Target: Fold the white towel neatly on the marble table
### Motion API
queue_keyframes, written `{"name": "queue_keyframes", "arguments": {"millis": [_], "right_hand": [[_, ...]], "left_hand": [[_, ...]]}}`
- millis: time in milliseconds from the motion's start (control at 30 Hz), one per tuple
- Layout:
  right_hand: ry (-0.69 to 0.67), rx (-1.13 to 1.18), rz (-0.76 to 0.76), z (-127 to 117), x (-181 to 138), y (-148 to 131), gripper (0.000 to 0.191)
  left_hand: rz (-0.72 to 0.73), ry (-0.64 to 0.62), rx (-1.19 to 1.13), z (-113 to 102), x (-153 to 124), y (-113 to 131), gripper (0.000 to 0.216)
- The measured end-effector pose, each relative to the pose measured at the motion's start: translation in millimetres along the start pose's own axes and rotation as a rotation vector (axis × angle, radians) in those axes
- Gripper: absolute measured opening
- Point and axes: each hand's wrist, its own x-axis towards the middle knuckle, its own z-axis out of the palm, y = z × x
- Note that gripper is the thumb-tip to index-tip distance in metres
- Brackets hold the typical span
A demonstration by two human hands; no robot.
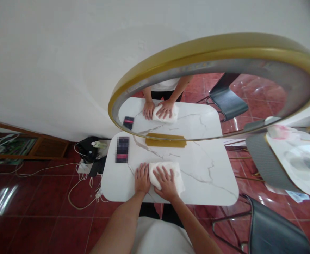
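Observation:
A folded white cloth [176, 175] lies near the front edge of a white marble-look table [208, 165]. My right hand [165, 183] rests flat on top of the cloth with fingers spread. My left hand [142, 178] lies flat on the tabletop, touching the cloth's left edge. A round gold-framed mirror [223, 46] stands at the table's back and reflects both hands and the cloth.
A dark, blurred rectangular object [122, 149] lies on the table's back left. The mirror's gold base [165, 141] sits at the back centre. Cables and a power strip [85, 167] trail on the red tile floor at left. Grey chairs [273, 231] stand right, beside another white table [300, 162].

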Motion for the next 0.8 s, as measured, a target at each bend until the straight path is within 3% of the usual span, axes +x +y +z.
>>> {"name": "queue_keyframes", "arguments": {"millis": [67, 233, 300, 433, 467, 533, 667, 733, 800], "right_hand": [[0.030, -0.004, 0.080, -0.3, 5.4, 9.9, 0.076], [0.172, -0.044, 0.503, 1.4, 23.3, 30.0, 0.069], [0.171, -0.040, 0.470, 2.0, 29.2, 28.3, 0.070], [0.057, 0.007, -0.011, 0.8, 36.8, 23.4, 0.075], [0.045, 0.015, -0.069, -0.1, 38.8, 24.6, 0.075], [0.076, 0.017, 0.007, -2.0, 43.7, 29.8, 0.073], [0.185, 0.007, 0.376, -3.3, 53.2, 38.0, 0.073], [0.189, 0.011, 0.402, -2.6, 55.2, 35.6, 0.074], [0.165, 0.022, 0.302, -1.9, 55.1, 30.5, 0.074]], "left_hand": [[-0.004, -0.008, 0.006, -1.0, 0.5, 0.8, 0.054], [-0.026, -0.021, 0.024, -4.4, 2.4, 3.3, 0.057], [-0.030, -0.022, 0.025, -3.9, 2.2, 3.2, 0.056], [-0.012, -0.019, 0.013, -2.0, 1.1, 2.3, 0.052], [-0.011, -0.017, 0.013, -2.0, 1.0, 2.3, 0.051], [-0.019, -0.013, 0.018, -2.8, 1.3, 2.7, 0.052], [-0.029, -0.012, 0.024, -5.3, 2.5, 4.0, 0.054], [-0.027, -0.013, 0.027, -5.3, 2.5, 4.3, 0.054], [-0.026, -0.009, 0.031, -4.1, 1.9, 3.9, 0.054]]}}
